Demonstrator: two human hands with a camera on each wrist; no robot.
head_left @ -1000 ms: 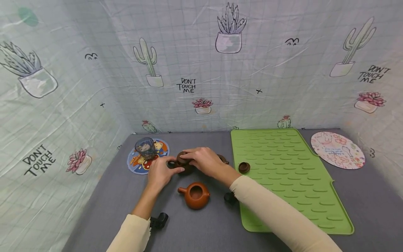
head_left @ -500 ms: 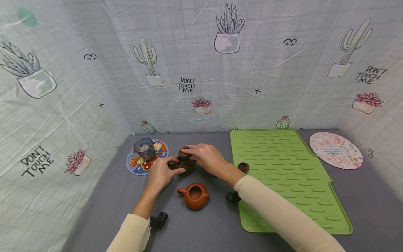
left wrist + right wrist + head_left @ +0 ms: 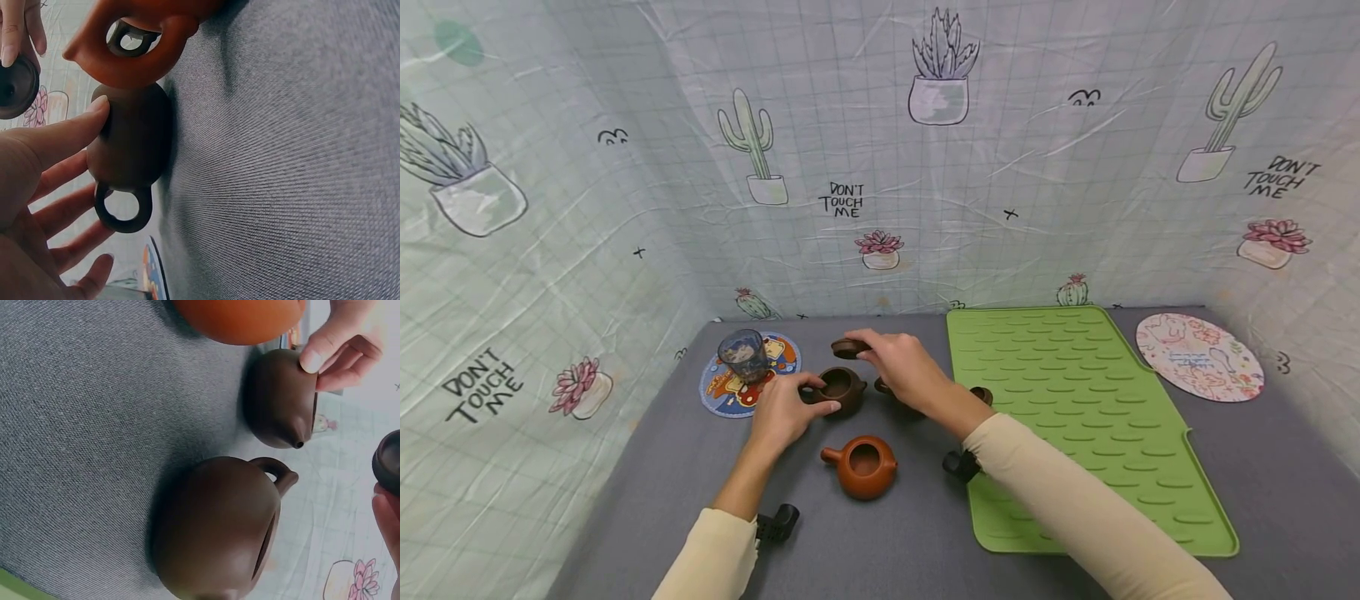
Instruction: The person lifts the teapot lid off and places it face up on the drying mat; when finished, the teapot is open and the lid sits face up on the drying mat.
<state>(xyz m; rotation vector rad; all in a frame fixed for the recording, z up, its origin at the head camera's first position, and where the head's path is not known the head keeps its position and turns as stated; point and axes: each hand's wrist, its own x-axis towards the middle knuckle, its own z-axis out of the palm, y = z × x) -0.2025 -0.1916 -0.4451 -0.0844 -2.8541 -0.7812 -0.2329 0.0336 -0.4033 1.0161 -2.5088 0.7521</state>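
A small dark brown teapot (image 3: 852, 401) stands on the grey cloth with its top uncovered. My left hand (image 3: 784, 411) pinches it at the rim, thumb on the near side and fingers behind; its ring handle (image 3: 124, 211) shows below. Above and just behind that pot, my right hand (image 3: 904, 367) holds a round brown lid (image 3: 847, 348) by thumb and fingers. A second, larger brown teapot (image 3: 215, 525) stands to the right, mostly covered by my right hand in the head view. Nearer to me is an orange-brown teapot (image 3: 868, 478), also without a lid.
A dark glass (image 3: 745, 356) stands on a round patterned coaster (image 3: 718, 396) at the back left. On the right lies a ribbed green mat (image 3: 1090, 433), with another brown lid (image 3: 982, 395) on its left edge. A pink oval mat (image 3: 1202, 358) lies farther right.
My right hand has lifted the lid up and away from the small brown teapot, baring its opening. The left hand has stayed at the pot.
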